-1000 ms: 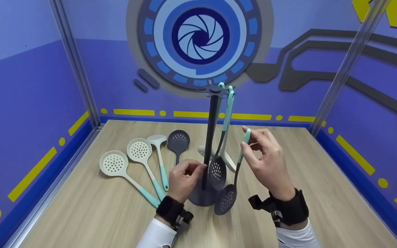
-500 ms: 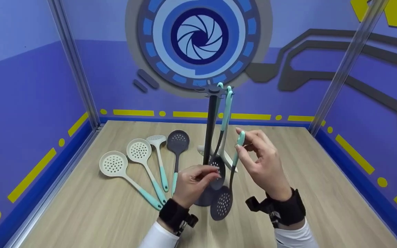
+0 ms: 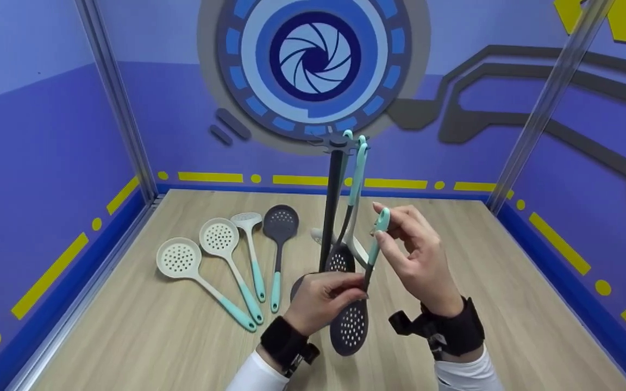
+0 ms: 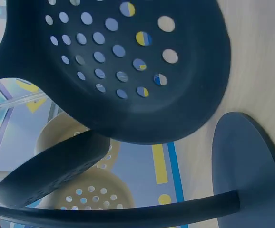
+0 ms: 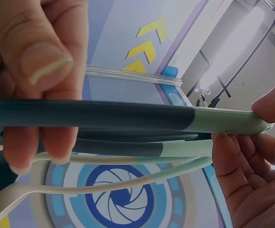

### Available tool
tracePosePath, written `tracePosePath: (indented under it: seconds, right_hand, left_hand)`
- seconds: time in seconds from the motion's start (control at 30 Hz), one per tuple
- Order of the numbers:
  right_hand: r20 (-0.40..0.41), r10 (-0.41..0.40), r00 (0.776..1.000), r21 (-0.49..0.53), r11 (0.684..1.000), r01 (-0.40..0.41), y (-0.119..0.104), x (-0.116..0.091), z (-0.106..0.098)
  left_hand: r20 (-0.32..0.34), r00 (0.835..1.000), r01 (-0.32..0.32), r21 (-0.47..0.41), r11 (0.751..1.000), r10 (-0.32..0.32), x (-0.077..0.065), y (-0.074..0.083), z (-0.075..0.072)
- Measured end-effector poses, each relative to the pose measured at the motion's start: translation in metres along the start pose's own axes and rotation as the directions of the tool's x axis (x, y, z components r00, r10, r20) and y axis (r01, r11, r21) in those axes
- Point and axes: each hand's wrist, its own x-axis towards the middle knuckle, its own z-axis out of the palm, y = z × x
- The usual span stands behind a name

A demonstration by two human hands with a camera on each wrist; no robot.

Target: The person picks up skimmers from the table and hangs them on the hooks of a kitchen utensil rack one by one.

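Below the right hand's (image 3: 416, 254) pinch, the left hand (image 3: 321, 302) sits with thumb (image 5: 42, 64) and fingers (image 5: 60, 142) parted.

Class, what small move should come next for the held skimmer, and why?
Probably lift the skimmer toward a free hook on the rack: the right hand holds its holed handle below hook height, and other utensils hang there.

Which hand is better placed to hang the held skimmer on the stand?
Probably the right hand: it pinches the skimmer near its hanging hole, while the left hand is lower, at the shaft.
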Motion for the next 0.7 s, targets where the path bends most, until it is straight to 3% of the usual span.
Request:
tracePosePath:
  seconds: [0.3, 0.5, 0.7]
  right_hand:
    - [-0.001, -0.017, 1.0, 0.038, 0.999, 0.017, 0.0022, 0.0011, -0.0013]
    - [-0.022, -0.01, 1.0, 0.033, 0.999, 0.011, 0.0025, 0.0007, -0.0015]
    - [-0.029, 0.011, 1.0, 0.003, 1.0, -0.011, 0.004, 0.0009, -0.0012]
  left_hand:
    - [0.096, 0.995, 0.032, -0.04, 0.999, -0.028, 0.0004, 0.0011, 0.0036]
    - [0.08, 0.995, 0.061, -0.039, 0.997, -0.058, 0.0009, 0.0027, 0.002]
    - [0.032, 0.998, 0.051, 0.002, 0.999, -0.051, 0.0007, 0.0015, 0.0023]
